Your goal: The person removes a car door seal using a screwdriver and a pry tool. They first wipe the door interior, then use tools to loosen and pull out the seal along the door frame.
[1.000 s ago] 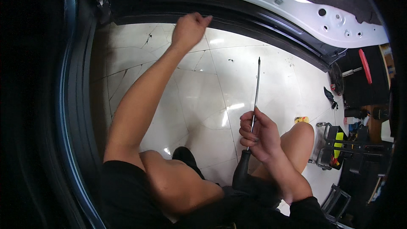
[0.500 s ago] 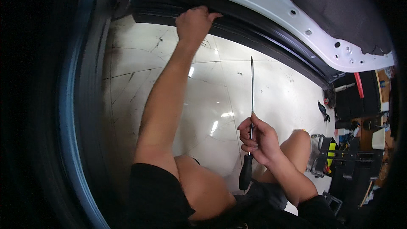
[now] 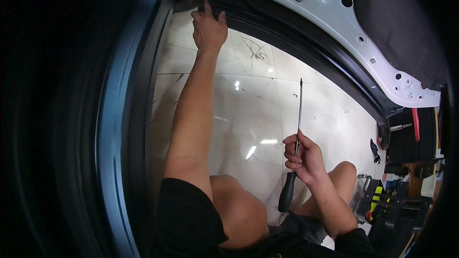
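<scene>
The far left is swallowed by black, so whatever lies beyond the blue painted sill point(image 3: 112, 162) at 8 o'clock cannot be made out; the pale metal door panel point(image 3: 318, 5) is cut off by the upper edge toward 1 o'clock, its dark lining point(image 3: 401, 28) fading into the rim at 2. The black shirt merges with shadow at 6 o'clock, and many items around the tool cart point(image 3: 375, 200) at 4 blur together. The left arm runs nearly straight up toward 12 o'clock, the left hand point(image 3: 209, 31) back upward, its grip open with fingers and thumb apart; fingertips overlap the black trim strip point(image 3: 287, 38) along the door's lower side, though whether they touch is unclear. The right forearm slants in from 5 o'clock, elbow bent. There, near 4 o'clock, the right hand's point(image 3: 308, 160) grip is closed around the shaft of a screwdriver point(image 3: 288, 188), above the tiled floor point(image 3: 229, 100), black handle hanging toward 6 and tip pointing to 12; the tip's shape is too small to tell.
</scene>
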Tool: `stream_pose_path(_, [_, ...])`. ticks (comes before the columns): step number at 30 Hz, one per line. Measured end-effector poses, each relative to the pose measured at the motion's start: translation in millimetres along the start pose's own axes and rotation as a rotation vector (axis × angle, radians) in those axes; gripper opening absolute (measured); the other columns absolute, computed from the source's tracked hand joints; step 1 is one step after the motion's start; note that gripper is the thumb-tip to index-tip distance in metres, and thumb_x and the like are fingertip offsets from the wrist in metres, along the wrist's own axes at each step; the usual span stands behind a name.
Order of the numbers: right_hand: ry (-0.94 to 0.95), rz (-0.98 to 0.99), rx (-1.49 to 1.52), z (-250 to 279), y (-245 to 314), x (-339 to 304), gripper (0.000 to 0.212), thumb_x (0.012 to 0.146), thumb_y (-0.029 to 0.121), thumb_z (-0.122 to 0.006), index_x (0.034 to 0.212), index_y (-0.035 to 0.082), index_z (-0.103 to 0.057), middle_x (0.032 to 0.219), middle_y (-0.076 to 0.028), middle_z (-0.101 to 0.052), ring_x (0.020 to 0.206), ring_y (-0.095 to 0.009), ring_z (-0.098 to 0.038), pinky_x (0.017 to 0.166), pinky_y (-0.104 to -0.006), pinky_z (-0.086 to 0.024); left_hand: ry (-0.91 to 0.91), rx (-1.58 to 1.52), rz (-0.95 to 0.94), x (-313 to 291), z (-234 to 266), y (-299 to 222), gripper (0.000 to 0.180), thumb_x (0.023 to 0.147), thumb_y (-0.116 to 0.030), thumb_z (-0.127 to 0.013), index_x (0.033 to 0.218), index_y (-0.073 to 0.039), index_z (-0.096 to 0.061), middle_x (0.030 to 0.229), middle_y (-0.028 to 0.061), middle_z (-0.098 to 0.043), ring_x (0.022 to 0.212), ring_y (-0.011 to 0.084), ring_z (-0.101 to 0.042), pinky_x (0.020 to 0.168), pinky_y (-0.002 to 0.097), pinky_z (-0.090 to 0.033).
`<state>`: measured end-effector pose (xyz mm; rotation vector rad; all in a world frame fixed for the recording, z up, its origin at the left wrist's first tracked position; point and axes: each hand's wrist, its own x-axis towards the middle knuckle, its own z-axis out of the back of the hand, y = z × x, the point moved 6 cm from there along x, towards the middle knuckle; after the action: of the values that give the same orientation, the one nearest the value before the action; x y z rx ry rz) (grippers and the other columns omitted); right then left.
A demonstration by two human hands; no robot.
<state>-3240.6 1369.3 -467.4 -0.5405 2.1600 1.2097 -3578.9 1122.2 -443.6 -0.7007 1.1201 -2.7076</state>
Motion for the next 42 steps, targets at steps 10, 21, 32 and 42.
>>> stream_pose_path(10, [0.188,0.106,-0.243,-128,43,39,0.032,0.104,0.021,-0.040,0.125,0.001,-0.053,0.075,-0.001,-0.047,0.059,-0.008,-0.036,0.049,-0.0228,-0.029,0.052,-0.226,0.031,0,18,25,0.060,0.099,-0.028,-0.056,0.154,-0.013,-0.036,0.130,0.0217,-0.047,0.114,0.0332,-0.058,0.096,0.0410,-0.050])
stream_pose_path(21, [0.553,-0.041,0.297,-301,64,146,0.022,0.098,0.001,-0.034,0.118,-0.001,-0.043,0.076,-0.002,-0.039,0.054,-0.008,-0.032,0.043,-0.0233,-0.026,-0.046,-0.910,0.465,-204,164,55,0.043,0.101,-0.019,-0.051,0.139,0.000,-0.052,0.131,0.0194,-0.059,0.129,0.0303,-0.052,0.106,0.0445,-0.043])
stream_pose_path(32, [0.508,0.032,0.222,-322,66,168,0.025,0.096,-0.001,-0.029,0.117,-0.002,-0.043,0.078,-0.001,-0.038,0.054,-0.006,-0.030,0.042,-0.0205,-0.026,-0.444,-0.476,-0.417,-207,200,39,0.027,0.095,-0.010,-0.067,0.120,0.001,-0.064,0.123,0.0245,-0.065,0.114,0.0399,-0.065,0.096,0.0478,-0.054])
stream_pose_path(42, [0.455,0.110,0.155,-320,56,176,0.029,0.094,-0.002,-0.026,0.117,-0.004,-0.044,0.077,-0.002,-0.039,0.054,-0.006,-0.030,0.041,-0.0208,-0.026,-0.478,-0.436,-0.404,-213,192,53,0.028,0.096,-0.009,-0.065,0.121,0.003,-0.062,0.122,0.0226,-0.067,0.121,0.0449,-0.060,0.103,0.0543,-0.048])
